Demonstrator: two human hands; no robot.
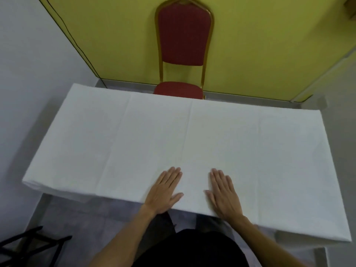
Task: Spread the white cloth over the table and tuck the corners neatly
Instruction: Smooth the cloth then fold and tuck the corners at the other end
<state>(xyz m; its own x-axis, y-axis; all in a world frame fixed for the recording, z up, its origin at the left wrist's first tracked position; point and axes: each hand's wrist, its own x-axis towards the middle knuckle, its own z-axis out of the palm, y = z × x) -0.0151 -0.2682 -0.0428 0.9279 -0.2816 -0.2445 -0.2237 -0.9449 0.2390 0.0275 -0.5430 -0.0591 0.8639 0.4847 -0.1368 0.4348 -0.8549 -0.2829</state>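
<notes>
Left hand [163, 190] and right hand [223, 193] press flat on the white cloth [173, 135]; red chair [184, 49] beyond.

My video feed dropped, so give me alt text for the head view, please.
The left hand and right hand press flat, fingers straight, on a white cloth spread over the table, near its front edge. Fold creases cross the cloth. A red chair stands beyond the table before a yellow wall.

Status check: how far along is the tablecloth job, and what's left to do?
Done: the white fabric cloth lies spread flat from end to end, with its fold creases showing. In hand: the left hand and right hand press flat on it by the near edge. Left: the near-left corner looks loose and layered, so tucking seems not yet done.
</notes>
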